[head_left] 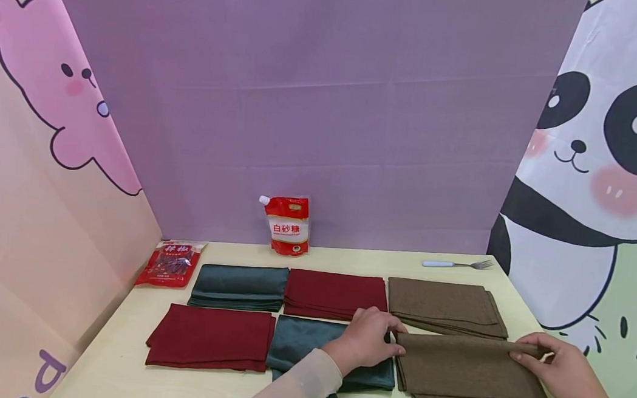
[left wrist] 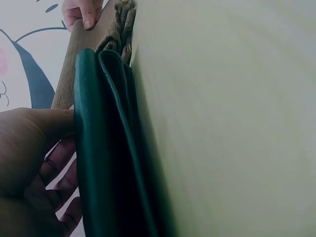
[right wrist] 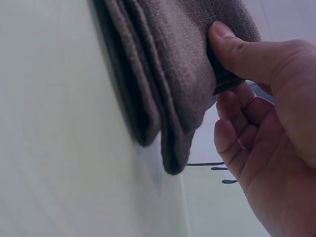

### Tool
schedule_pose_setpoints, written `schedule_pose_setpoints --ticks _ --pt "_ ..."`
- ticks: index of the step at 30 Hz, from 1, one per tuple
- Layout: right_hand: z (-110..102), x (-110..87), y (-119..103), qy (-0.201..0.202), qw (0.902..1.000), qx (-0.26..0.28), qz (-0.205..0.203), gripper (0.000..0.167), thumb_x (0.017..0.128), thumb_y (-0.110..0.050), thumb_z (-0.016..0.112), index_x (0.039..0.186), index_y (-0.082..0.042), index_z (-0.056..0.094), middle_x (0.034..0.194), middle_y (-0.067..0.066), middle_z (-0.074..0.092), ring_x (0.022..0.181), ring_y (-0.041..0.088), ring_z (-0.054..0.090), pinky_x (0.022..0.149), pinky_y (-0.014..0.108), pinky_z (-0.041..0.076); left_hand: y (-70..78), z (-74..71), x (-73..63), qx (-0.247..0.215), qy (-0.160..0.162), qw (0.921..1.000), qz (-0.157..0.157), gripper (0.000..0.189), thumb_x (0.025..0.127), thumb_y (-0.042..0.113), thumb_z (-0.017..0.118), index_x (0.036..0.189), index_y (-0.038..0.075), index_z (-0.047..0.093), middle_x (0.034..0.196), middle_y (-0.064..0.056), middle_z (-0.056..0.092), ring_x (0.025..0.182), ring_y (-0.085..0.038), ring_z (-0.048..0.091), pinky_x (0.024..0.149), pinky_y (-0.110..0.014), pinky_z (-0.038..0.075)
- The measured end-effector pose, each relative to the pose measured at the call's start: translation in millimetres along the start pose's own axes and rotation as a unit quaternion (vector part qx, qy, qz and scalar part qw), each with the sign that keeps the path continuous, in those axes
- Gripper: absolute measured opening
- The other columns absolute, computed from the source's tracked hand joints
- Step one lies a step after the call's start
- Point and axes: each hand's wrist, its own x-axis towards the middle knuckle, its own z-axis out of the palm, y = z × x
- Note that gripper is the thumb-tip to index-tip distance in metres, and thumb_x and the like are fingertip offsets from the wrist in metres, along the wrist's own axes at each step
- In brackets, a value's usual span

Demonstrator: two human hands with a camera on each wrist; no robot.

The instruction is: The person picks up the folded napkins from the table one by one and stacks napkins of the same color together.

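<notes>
A folded brown cloth (head_left: 472, 373) lies at the front right of the table. Its far left corner is between the thumb and fingers of my left hand (head_left: 367, 342). My right hand (head_left: 560, 367) pinches the far right corner; the right wrist view shows the thumb on top of the brown cloth's layers (right wrist: 173, 54) and fingers beneath. Under my left forearm and hand is a folded teal cloth (head_left: 301, 338), partly hidden. In the left wrist view the teal cloth (left wrist: 91, 128) stands before the left hand (left wrist: 29, 153), covering its fingertips.
Behind are a second teal cloth (head_left: 239, 285), a dark red cloth (head_left: 335, 291) and another brown cloth (head_left: 443, 301), all folded. Another red cloth (head_left: 214, 339) lies front left. A red packet (head_left: 172, 264), a sugar pouch (head_left: 289, 224) and a fork (head_left: 457, 265) sit farther back.
</notes>
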Motion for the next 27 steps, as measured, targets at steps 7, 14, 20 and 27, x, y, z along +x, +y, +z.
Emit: schedule_pose_setpoints --ticks 7,14,20,27 --pt "-2 0.0 5 -0.011 0.9998 -0.004 -0.019 0.019 0.086 0.005 0.081 0.096 -0.009 0.072 0.082 -0.012 0.069 0.071 -0.001 0.057 0.060 0.018 0.047 3.3 -0.3 -1.0 -0.022 0.004 0.9998 -0.001 0.026 0.093 0.038 0.081 0.118 0.038 0.073 0.090 0.023 0.062 0.086 0.006 0.047 0.086 -0.023 0.037" --pt "-5 1.2 10 -0.036 0.9993 0.014 -0.001 0.015 0.093 0.003 0.075 0.101 -0.007 0.067 0.087 -0.005 0.069 0.076 -0.002 0.061 0.063 0.020 0.052 2.2 0.8 -2.8 -0.046 0.015 0.9988 0.005 0.025 0.099 0.034 0.076 0.123 0.037 0.068 0.094 0.025 0.061 0.088 0.007 0.053 0.089 -0.022 0.040" --pt "-3 1.3 14 -0.048 0.9980 0.040 0.007 0.012 0.099 0.001 0.068 0.107 -0.003 0.060 0.094 0.000 0.073 0.077 -0.002 0.064 0.063 0.021 0.051 4.7 1.7 -2.1 -0.095 0.022 0.9952 -0.006 0.030 0.101 0.031 0.072 0.129 0.037 0.063 0.112 0.022 0.064 0.100 0.004 0.060 0.085 -0.019 0.050" --pt "2 1.0 15 -0.050 0.9934 0.103 -0.001 0.012 0.105 0.000 0.060 0.112 0.002 0.052 0.093 -0.015 0.069 0.073 0.002 0.060 0.057 0.025 0.049 5.6 0.7 -1.8 -0.166 0.015 0.9860 -0.005 0.029 0.106 0.023 0.066 0.132 0.030 0.058 0.122 0.014 0.061 0.098 0.002 0.060 0.079 -0.018 0.052"
